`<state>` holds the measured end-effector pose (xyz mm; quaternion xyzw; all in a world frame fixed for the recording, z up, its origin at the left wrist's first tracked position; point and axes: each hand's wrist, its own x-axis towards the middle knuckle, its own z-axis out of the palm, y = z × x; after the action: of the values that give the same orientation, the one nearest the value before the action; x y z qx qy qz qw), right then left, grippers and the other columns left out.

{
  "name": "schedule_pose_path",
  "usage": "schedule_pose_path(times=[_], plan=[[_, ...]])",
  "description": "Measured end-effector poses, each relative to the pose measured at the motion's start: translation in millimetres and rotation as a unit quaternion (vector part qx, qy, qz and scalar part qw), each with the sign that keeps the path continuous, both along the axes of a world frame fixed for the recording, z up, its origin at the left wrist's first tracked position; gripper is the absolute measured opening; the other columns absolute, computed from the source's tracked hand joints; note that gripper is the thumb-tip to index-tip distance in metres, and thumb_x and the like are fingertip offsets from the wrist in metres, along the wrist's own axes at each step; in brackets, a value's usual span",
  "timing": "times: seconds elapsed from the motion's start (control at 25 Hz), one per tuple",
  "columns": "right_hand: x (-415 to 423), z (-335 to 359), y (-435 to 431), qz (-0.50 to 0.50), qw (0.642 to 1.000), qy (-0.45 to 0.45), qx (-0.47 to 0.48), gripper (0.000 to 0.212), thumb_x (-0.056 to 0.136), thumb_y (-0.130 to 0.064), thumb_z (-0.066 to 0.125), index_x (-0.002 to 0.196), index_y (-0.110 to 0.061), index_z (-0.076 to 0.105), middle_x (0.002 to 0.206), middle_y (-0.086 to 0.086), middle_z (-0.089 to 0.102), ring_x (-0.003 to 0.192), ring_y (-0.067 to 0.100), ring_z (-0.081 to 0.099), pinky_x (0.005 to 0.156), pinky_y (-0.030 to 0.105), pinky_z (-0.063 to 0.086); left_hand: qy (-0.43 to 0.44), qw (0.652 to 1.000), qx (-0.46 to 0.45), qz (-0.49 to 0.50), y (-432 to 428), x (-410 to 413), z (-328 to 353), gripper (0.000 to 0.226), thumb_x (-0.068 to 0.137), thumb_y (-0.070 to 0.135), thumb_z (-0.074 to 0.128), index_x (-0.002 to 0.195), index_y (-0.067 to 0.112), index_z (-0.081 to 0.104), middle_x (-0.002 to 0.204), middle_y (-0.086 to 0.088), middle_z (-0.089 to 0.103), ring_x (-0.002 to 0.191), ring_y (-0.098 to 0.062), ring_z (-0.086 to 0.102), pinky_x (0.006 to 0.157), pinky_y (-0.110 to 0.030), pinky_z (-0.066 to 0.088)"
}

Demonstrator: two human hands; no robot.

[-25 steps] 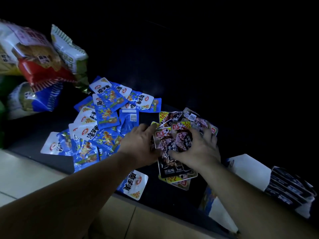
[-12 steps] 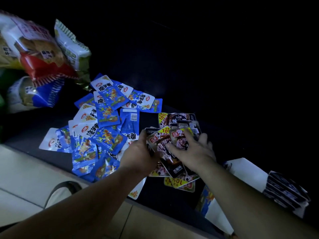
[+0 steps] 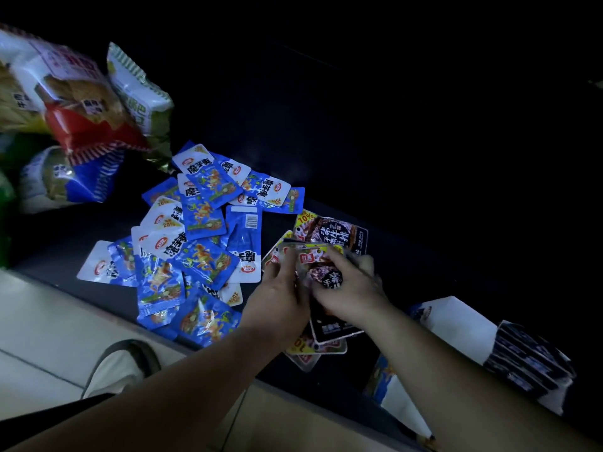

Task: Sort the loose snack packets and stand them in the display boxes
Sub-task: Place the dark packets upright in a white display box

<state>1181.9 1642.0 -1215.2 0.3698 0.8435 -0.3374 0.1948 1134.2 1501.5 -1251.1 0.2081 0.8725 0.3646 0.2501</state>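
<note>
Head: left hand (image 3: 281,300), right hand (image 3: 354,290) grip "10%" packets (image 3: 332,324).

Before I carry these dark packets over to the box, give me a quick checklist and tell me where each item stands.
1. Grip on the dark stack: left hand and right hand hold it from both sides. Ok.
2. All dark ones gathered: a loose dark packet lies behind the hands, and more poke out beneath them. Not ok.
3. No blue packets mixed in: none shows in the grip. Ok.
4. Stack squared and the same way up: the hands cover it. Cannot tell.
5. Room in the display box: boxed packets stand in it, and the free space is in shadow. Cannot tell.
</note>
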Motion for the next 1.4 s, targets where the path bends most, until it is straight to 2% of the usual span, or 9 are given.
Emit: schedule_pose_path(times=[0.16, 0.32, 0.48, 0.56, 0.76, 0.92, 1.12, 1.32, 1.4], plan=[[3, -4, -3, -0.084, 0.994, 0.054, -0.035, 0.057, 0.093, -0.046, 0.063, 0.145, -0.059, 0.041, 0.15, -0.01, 0.024, 0.132, 0.021, 0.043, 0.101, 0.027, 0.042, -0.112, 0.991, 0.062, 0.032, 6, -1, -2, 0.074, 0.1, 0.042, 0.048, 0.159, 0.046, 0.004, 0.162, 0.003, 0.028, 0.139, -0.023, 0.047, 0.109, -0.035, 0.044], [8, 6, 0, -0.203, 0.964, 0.081, -0.151, 0.06, 0.097, -0.014, 0.055, 0.142, -0.054, 0.049, 0.131, -0.008, 0.057, 0.09, 0.014, 0.065, 0.07, 0.026, 0.054, -0.177, 0.979, 0.104, 0.01, 6, -6, -5, 0.102, 0.069, 0.044, 0.062, 0.147, 0.07, 0.003, 0.157, 0.004, 0.036, 0.139, -0.027, 0.049, 0.106, -0.049, 0.05], [10, 8, -7, -0.216, 0.949, 0.097, -0.207, 0.085, 0.086, 0.002, 0.049, 0.145, -0.059, 0.041, 0.142, 0.0, 0.054, 0.109, 0.022, 0.065, 0.076, 0.034, 0.06, -0.214, 0.967, 0.14, 0.01, 10, -2, -1, 0.113, 0.071, 0.02, 0.068, 0.148, 0.068, 0.0, 0.161, 0.005, 0.023, 0.136, -0.032, 0.05, 0.101, -0.048, 0.055], [9, 12, -8, -0.213, 0.946, 0.125, -0.209, 0.092, 0.084, 0.004, 0.051, 0.142, -0.065, 0.036, 0.144, -0.004, 0.047, 0.114, 0.022, 0.062, 0.07, 0.03, 0.057, -0.241, 0.951, 0.195, 0.013, 11, -7, 7, 0.114, 0.08, -0.006, 0.064, 0.153, 0.06, 0.006, 0.153, 0.002, 0.039, 0.119, -0.021, 0.063, 0.084, -0.03, 0.06], [8, 36, -12, -0.194, 0.939, 0.21, -0.19, 0.099, 0.082, 0.007, 0.061, 0.141, -0.067, 0.034, 0.144, -0.004, 0.049, 0.117, 0.018, 0.061, 0.072, 0.022, 0.058, -0.1, 0.98, 0.171, -0.004, 7, -23, 55, 0.108, 0.083, -0.01, 0.059, 0.152, 0.06, 0.015, 0.143, 0.01, 0.041, 0.115, -0.013, 0.063, 0.086, -0.037, 0.061], [16, 82, -21, -0.17, 0.928, 0.283, -0.172, 0.089, 0.089, 0.008, 0.067, 0.146, -0.055, 0.039, 0.127, -0.016, 0.059, 0.1, -0.007, 0.063, 0.062, 0.007, 0.051, -0.071, 0.973, 0.214, -0.046, -4, -30, 102, 0.103, 0.085, -0.008, 0.055, 0.147, 0.066, 0.02, 0.148, 0.005, 0.047, 0.126, -0.022, 0.059, 0.086, -0.039, 0.061], [45, 143, -40, -0.097, 0.941, 0.301, -0.116, 0.064, 0.091, 0.01, 0.063, 0.126, -0.042, 0.052, 0.105, -0.033, 0.058, 0.081, -0.022, 0.058, 0.061, 0.002, 0.046, -0.035, 0.975, 0.2, -0.088, -30, -10, 157, 0.089, 0.093, -0.005, 0.055, 0.142, 0.066, 0.032, 0.155, 0.01, 0.033, 0.105, -0.043, 0.066, 0.057, -0.042, 0.058], [111, 191, -33, -0.1, 0.945, 0.301, -0.084, 0.05, 0.092, 0.0, 0.069, 0.119, -0.04, 0.053, 0.12, -0.028, 0.054, 0.087, -0.018, 0.058, 0.065, 0.001, 0.043, -0.06, 0.956, 0.27, -0.093, -24, 41, 195, 0.04, 0.09, -0.007, 0.066, 0.102, 0.032, 0.07, 0.124, 0.005, 0.053, 0.091, 0.008, 0.062, 0.075, -0.021, 0.058], [135, 200, -30, -0.125, 0.943, 0.296, -0.087, 0.051, 0.096, 0.002, 0.061, 0.119, -0.043, 0.053, 0.119, -0.03, 0.052, 0.061, -0.005, 0.057, 0.055, 0.01, 0.042, -0.027, 0.957, 0.261, -0.123, -14, 60, 198, 0.038, 0.088, -0.008, 0.067, 0.1, 0.028, 0.068, 0.118, 0.005, 0.053, 0.102, 0.014, 0.054, 0.084, -0.004, 0.045]])
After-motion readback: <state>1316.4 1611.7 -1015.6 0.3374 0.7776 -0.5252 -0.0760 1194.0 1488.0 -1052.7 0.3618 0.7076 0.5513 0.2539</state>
